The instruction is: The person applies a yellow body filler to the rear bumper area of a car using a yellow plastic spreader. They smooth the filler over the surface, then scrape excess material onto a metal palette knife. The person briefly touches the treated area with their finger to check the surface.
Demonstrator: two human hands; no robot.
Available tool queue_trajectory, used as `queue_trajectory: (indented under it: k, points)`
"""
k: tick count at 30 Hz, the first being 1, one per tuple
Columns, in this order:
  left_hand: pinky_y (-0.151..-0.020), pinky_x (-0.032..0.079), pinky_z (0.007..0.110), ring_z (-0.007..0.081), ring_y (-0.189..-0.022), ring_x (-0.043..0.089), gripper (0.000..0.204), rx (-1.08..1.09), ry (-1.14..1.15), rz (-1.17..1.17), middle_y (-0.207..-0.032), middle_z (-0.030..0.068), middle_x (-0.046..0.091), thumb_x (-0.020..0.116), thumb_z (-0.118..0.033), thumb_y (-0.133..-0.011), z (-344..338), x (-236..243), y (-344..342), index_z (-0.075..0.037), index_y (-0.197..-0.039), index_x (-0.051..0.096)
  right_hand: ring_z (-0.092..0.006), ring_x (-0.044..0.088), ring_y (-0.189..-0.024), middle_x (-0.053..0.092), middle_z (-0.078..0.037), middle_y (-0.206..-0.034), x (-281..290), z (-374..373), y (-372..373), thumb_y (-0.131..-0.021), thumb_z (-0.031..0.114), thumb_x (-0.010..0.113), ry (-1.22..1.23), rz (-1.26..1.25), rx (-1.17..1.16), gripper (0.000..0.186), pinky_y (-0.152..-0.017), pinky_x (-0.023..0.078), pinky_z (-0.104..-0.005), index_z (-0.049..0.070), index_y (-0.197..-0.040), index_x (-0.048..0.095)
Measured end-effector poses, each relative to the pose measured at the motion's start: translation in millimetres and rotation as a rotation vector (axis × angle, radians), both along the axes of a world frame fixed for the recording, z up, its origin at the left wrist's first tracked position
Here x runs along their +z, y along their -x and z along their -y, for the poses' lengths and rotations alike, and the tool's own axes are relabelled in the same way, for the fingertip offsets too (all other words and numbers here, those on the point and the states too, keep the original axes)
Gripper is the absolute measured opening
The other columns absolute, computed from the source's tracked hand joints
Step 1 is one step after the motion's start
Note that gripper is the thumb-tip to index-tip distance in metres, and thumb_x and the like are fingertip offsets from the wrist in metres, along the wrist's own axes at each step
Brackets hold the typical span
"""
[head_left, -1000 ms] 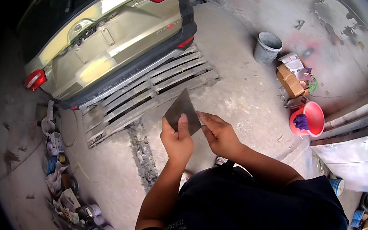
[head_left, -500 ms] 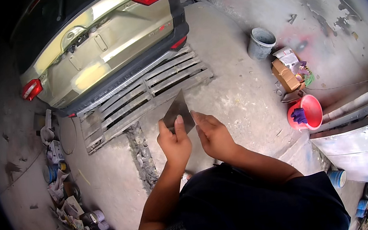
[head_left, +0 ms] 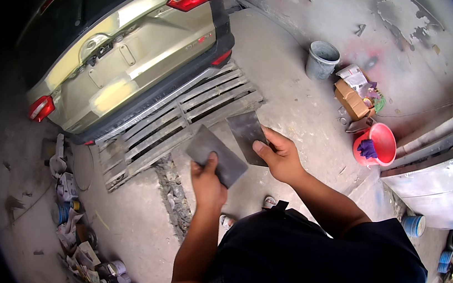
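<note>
My left hand (head_left: 208, 185) grips a dark grey rectangular piece of sandpaper (head_left: 223, 156), thumb on top and fingers mostly hidden beneath. A second, similar piece of sandpaper (head_left: 245, 132) is pinched between the thumb and fingers of my right hand (head_left: 283, 160). Both pieces are held flat in front of my body, side by side with a narrow gap between them. Beyond my hands stands the rear of a gold-coloured car (head_left: 155, 54), with pale yellow filler patches (head_left: 114, 95) on its tailgate.
A slatted wooden pallet (head_left: 179, 119) lies below the car's bumper. On the right are a grey bucket (head_left: 316, 67), a cardboard box (head_left: 351, 99) and a pink bucket (head_left: 386, 145) with a purple cloth. Cans and clutter (head_left: 110, 272) line the left. A broken channel (head_left: 174, 198) crosses the concrete floor.
My hands were close together at one dark sheet; now they are farther apart, each with its own piece. The right hand has moved right, and its piece has come into sight.
</note>
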State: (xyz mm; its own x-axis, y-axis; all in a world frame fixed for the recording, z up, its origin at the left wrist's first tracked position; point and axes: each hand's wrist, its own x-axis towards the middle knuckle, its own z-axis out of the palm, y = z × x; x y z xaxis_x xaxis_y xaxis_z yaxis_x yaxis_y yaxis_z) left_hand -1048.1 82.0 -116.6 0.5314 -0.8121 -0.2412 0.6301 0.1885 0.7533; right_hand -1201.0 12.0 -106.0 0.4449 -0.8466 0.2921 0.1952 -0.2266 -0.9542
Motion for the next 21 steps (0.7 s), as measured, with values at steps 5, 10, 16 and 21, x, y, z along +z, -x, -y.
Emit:
queue_trajectory:
  k: [5,10,16,21]
  points:
    - [-0.086,0.046,0.032,0.0156,-0.093,0.057,0.023,0.057,0.108,0.145,-0.106,0.0039,0.06,0.057,-0.003,-0.089,1,8,2,-0.006,-0.112,0.051,-0.0252,0.06,-0.107,0.06,-0.017,-0.118,-5,-12,2,-0.086,-0.004,0.055,0.441,-0.153,0.1,0.039,-0.089,0.047,-0.0302,0.001,-0.125,0.054]
    - [-0.084,0.048,0.034,0.0171,-0.094,0.057,0.031,-0.006,0.12,0.091,-0.106,0.0066,0.058,0.057,-0.004,-0.089,-8,17,-22,-0.005,-0.118,0.045,-0.0272,0.062,-0.101,0.061,-0.017,-0.115,-24,-6,20,-0.087,-0.003,0.054,0.553,-0.381,0.167,0.034,-0.084,0.049,-0.0304,0.001,-0.12,0.057]
    - [-0.081,0.05,0.036,0.0186,-0.092,0.059,0.028,-0.295,0.007,-0.059,-0.103,0.0058,0.06,0.06,-0.009,-0.088,-19,21,-36,-0.006,-0.114,0.05,-0.0072,0.051,-0.074,0.054,0.002,-0.08,-10,-4,39,-0.09,0.014,0.056,-0.241,-0.108,0.289,0.014,-0.067,0.043,-0.0221,0.003,-0.098,0.055]
    - [-0.082,0.049,0.034,0.0181,-0.094,0.059,0.03,-0.422,0.073,-0.081,-0.104,0.006,0.061,0.059,-0.008,-0.087,-20,23,-12,-0.005,-0.116,0.051,-0.0058,0.05,-0.076,0.056,0.002,-0.079,-6,-1,13,-0.092,0.022,0.058,-0.11,-0.249,0.562,0.019,-0.068,0.043,-0.0236,0.003,-0.093,0.056]
